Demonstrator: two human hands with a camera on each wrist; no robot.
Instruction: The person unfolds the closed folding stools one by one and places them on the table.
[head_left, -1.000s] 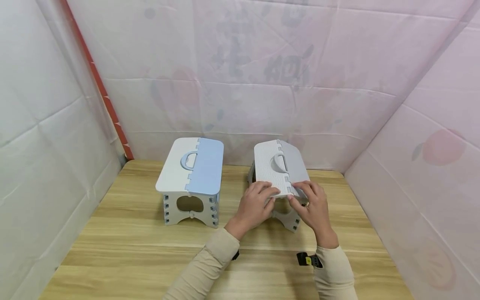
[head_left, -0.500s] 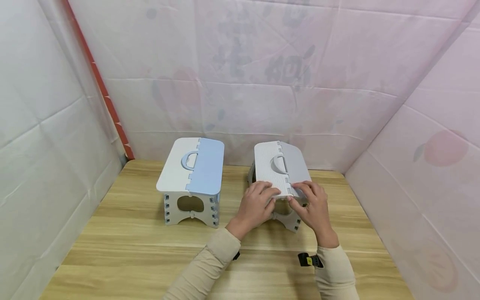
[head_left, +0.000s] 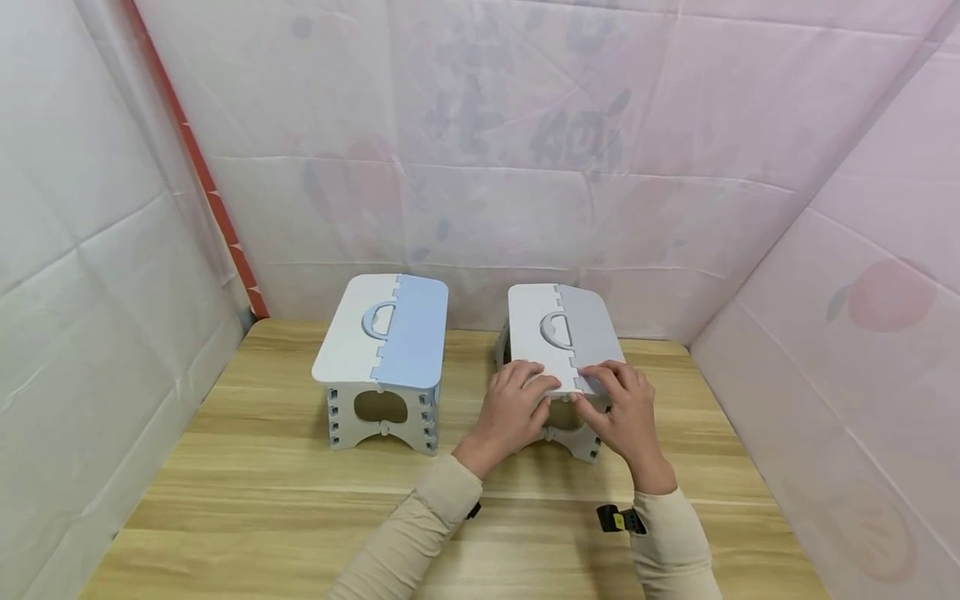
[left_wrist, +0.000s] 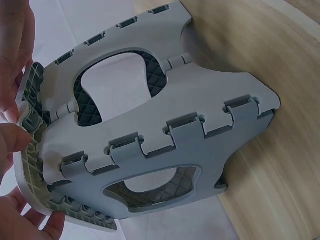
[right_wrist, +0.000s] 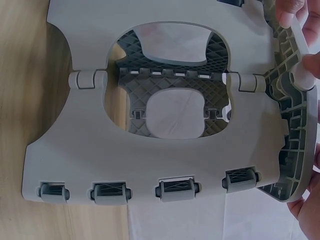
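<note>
A white-and-grey folding stool (head_left: 535,329) stands opened at the right, its two-part top lying nearly flat. My left hand (head_left: 513,408) grips the near left edge of the top, fingers above and thumb at the front. My right hand (head_left: 624,408) holds the near edge by the hinge seam, thumb at the front and fingers on the grey half. In the left wrist view, fingertips (left_wrist: 54,225) curl round the ribbed rim. The right wrist view shows the stool's hinged end panel (right_wrist: 165,160) and the thumb at the rim.
A second folding stool (head_left: 420,333), white and light blue, stands open to the left. Both stools rest on a wooden table (head_left: 300,517). Printed fabric walls (head_left: 480,208) enclose the back and sides, close behind the stools.
The right stool's top has settled flatter at its seam, and its handle lies lower. Both hands stay at the near edge, the right one shifting slightly left. The blue-and-white stool stays put.
</note>
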